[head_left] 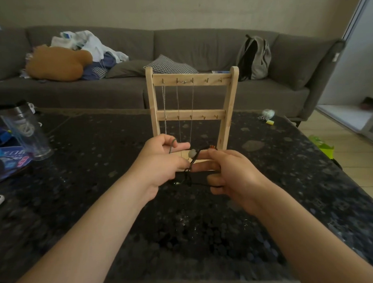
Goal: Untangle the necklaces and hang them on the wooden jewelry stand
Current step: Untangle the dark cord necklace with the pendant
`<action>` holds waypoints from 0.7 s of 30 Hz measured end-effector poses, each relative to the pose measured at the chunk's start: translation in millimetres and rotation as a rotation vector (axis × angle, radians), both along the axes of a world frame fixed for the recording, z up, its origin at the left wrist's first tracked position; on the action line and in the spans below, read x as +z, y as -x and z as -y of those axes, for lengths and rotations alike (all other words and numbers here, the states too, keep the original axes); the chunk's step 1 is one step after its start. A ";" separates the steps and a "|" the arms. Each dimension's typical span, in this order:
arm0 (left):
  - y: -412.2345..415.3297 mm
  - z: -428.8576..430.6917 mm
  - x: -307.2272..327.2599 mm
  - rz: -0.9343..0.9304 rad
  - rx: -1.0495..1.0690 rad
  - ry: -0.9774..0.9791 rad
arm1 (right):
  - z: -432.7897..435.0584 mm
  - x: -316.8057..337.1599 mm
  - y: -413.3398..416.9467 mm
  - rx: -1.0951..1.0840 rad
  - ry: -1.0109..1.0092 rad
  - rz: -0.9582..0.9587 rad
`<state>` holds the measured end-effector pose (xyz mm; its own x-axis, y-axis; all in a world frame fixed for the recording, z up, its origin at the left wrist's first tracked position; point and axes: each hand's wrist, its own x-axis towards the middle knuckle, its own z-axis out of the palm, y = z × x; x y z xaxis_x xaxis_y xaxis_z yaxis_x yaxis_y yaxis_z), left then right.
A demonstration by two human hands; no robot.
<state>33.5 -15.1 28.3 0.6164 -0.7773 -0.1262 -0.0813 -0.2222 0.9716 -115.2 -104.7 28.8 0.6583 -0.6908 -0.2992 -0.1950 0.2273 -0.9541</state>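
Dark speckled table [290, 179], near side of the wooden jewelry stand [200, 79]: we hold a tangled cord necklace [188, 173].
Our left hand [160, 161] and right hand [231, 171] both pinch its cord; we should ease loops apart gently, never yanking the pendant [192, 153].

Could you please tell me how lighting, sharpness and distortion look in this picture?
Head view: dim, soft light; wide-angle lens bows the sofa; the dark cord necklace in the left hand and right hand blends into the dark table; chains on the wooden stand look faint.
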 end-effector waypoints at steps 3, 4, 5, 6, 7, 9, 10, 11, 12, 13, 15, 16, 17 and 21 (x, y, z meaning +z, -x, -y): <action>1.5 -2.1 1.9 0.047 -0.065 0.035 | -0.8 0.5 0.5 0.028 -0.042 0.018; 1.6 -2.5 1.5 0.060 -0.080 0.036 | -0.7 -0.1 0.3 0.029 -0.065 0.031; 1.7 -3.2 1.1 0.074 -0.093 0.031 | -0.7 -0.7 0.0 0.028 -0.096 0.049; 1.8 -3.6 0.8 0.085 -0.105 0.024 | -0.4 -1.4 -0.6 0.025 -0.130 0.072; 2.0 -4.0 0.7 0.093 -0.113 0.014 | -0.1 -2.3 -0.7 0.020 -0.161 0.096; 1.9 -4.1 0.5 0.096 -0.124 -0.005 | -0.5 -2.1 -0.5 -0.003 -0.157 0.114; 2.0 -4.2 0.6 0.094 -0.126 -0.017 | -0.6 -2.1 -0.4 -0.025 -0.095 0.089; 1.4 -4.1 0.3 0.092 -0.124 -0.036 | -0.9 -1.7 -0.4 -0.053 -0.001 0.047; 0.8 -4.3 -0.5 0.097 -0.121 -0.059 | -1.0 -2.0 -0.4 -0.081 0.093 0.010; 0.0 -4.3 -1.5 0.109 -0.114 -0.083 | -1.1 -2.2 -0.6 -0.105 0.161 -0.002; -3.1 -3.9 -4.1 0.135 -0.112 -0.131 | -0.8 -3.0 -1.0 -0.143 0.201 0.035; -4.0 -3.7 -4.9 0.135 -0.117 -0.154 | -0.7 -3.2 -0.9 -0.157 0.193 0.060; -4.6 -4.0 -5.0 0.134 -0.121 -0.175 | -0.8 -3.5 -0.8 -0.171 0.175 0.084; -5.0 -3.7 -6.3 0.158 -0.123 -0.229 | -0.7 -1.7 -0.7 -0.227 0.036 0.242</action>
